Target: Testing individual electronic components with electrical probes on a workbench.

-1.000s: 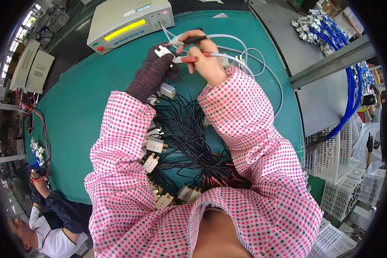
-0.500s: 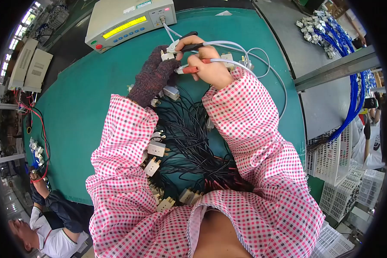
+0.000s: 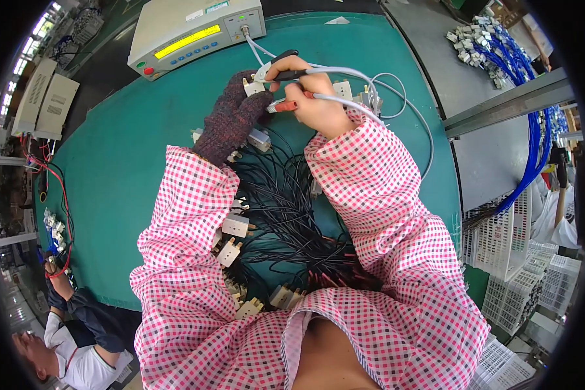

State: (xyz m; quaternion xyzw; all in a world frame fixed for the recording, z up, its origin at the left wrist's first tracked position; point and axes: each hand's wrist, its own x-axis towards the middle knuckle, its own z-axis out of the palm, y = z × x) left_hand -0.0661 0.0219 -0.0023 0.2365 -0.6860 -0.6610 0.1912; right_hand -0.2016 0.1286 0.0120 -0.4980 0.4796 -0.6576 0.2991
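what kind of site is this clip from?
Most likely an electronics assembly or test bench in a factory. A benchtop tester stands on a green mat, the right hand holds its probes, and black plug leads lie heaped, with white crates beside.

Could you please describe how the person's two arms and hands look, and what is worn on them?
Both arms wear loose long sleeves in a small pink, white and dark check pattern, gathered at the cuffs. The left hand is covered by a dark knitted glove of mixed purple-brown yarn that reaches the cuff. The right hand is bare, with no glove; I see no ring or watch on it.
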